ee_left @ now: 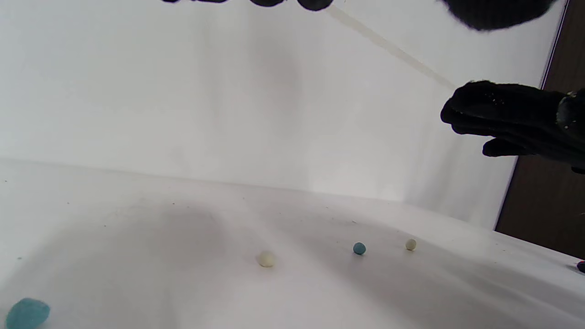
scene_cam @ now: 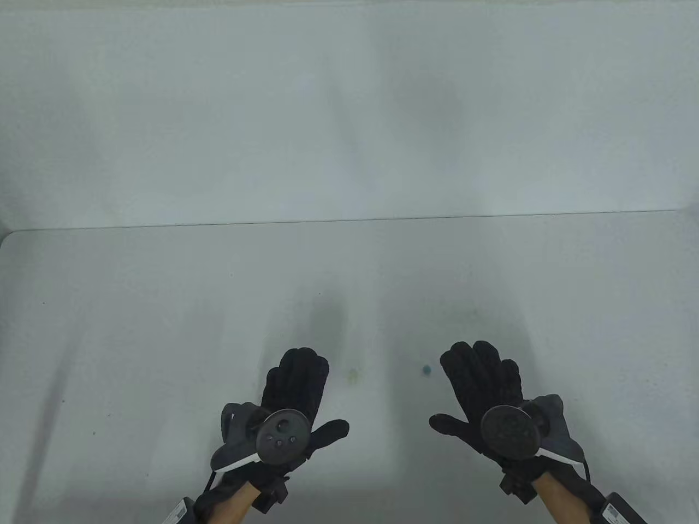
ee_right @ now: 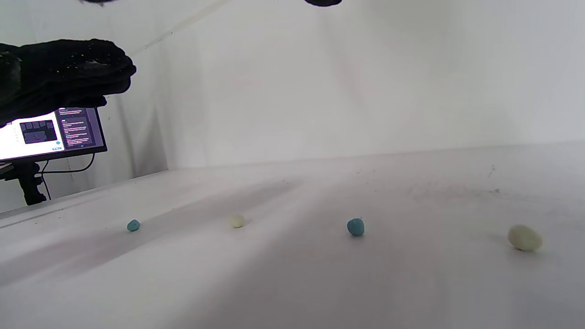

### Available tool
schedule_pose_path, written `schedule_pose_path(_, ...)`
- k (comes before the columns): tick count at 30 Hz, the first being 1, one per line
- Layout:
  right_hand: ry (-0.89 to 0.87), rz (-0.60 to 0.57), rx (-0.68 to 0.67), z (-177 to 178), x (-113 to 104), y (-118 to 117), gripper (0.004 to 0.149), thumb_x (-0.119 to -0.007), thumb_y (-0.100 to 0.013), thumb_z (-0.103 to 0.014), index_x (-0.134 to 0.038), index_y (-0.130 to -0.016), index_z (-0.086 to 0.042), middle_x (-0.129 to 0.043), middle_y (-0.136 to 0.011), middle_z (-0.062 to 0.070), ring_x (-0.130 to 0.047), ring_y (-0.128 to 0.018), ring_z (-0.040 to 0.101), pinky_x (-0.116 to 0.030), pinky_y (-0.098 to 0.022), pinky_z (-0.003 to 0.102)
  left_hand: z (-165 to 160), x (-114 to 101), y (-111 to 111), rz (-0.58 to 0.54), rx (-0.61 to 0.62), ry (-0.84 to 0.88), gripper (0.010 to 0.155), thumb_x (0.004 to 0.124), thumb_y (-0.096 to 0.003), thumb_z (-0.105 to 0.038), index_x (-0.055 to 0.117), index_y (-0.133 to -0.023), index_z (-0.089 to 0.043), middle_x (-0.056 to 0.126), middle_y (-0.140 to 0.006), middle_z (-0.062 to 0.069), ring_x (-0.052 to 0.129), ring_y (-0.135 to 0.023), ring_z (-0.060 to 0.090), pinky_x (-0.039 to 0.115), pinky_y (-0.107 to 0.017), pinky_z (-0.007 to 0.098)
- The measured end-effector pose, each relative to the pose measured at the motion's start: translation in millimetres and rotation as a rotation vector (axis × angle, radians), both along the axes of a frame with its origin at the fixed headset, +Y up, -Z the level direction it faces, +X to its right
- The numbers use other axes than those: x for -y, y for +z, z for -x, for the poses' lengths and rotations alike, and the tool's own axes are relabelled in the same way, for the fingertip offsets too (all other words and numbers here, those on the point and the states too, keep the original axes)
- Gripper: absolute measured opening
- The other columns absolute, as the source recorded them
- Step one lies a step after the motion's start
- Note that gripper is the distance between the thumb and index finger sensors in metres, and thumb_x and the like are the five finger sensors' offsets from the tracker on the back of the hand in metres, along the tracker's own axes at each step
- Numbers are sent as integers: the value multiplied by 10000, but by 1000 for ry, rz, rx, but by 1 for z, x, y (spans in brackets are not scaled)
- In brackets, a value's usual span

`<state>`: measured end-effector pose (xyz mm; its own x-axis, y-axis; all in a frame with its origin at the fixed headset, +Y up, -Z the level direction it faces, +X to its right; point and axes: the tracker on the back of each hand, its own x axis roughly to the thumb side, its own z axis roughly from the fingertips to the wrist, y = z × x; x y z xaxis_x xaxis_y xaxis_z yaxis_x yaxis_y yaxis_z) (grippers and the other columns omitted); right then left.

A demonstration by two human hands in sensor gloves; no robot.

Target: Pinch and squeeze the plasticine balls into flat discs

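both hands hover flat, fingers straight, holding nothing. the blue ball [scene_cam: 426,370] sits on the table [scene_cam: 136,338] just beside the right hand [scene_cam: 483,390], off its fingertips toward the left hand [scene_cam: 292,401]; the right looks nearer, so it likely pinches first.

Hazy table view, cropped fingers, half-hidden balls.

Washed out and foggy across the whole table view, with only a faint blue ball [scene_cam: 426,370] and a barely legible pale smudge [scene_cam: 353,374] between the hands; other balls there covered by the gloves or too faint to find. Cut off at the top edge of each wrist view: left fingertips [ee_left: 314,3] and right fingertips [ee_right: 322,2], grip unreadable from those slivers. Cropped at the near left corner: a blue lump [ee_left: 26,313]. Clipped by the right edge: a dark ball [ee_left: 581,266]. Partly covered by the left glove and cut by the left edge: a monitor [ee_right: 50,135], its text too small to read.
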<state>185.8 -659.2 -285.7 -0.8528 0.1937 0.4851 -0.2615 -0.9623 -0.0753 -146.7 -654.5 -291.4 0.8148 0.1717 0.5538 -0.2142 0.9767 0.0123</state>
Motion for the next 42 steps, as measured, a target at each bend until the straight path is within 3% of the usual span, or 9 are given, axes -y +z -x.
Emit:
schedule_pose_path(26,-55,-9,25,-4,0,-3,887,-497,-528,-711,-320,-1171,-127,-340,-1238,190,-363,-1103,554,-411,-687,783,7,0,-2,10,-25,29,910,583,-513,-617,281,-1151,-42,262,-1180,282,309,-1085,552,396,-752,635)
schedule_pose_path(34,-60,-10,26,-6,0,-3,880,-504,-532,-706,-323,-1170,-128,-339,-1237,194,-363,-1102,555,-419,-686,782,33,-13,-40,67,-143,-55,824,672,-520,-553,422,-1139,-69,551,-1135,220,665,-1013,469,634,-706,569)
schedule_pose_path(42,-61,-20,31,-8,-1,-2,876,-507,-534,-702,-324,-1170,-128,-342,-1236,190,-366,-1101,554,-424,-687,779,54,35,-77,205,-281,-250,709,754,-511,-472,566,-1090,-109,709,-1054,139,818,-910,381,716,-659,509)
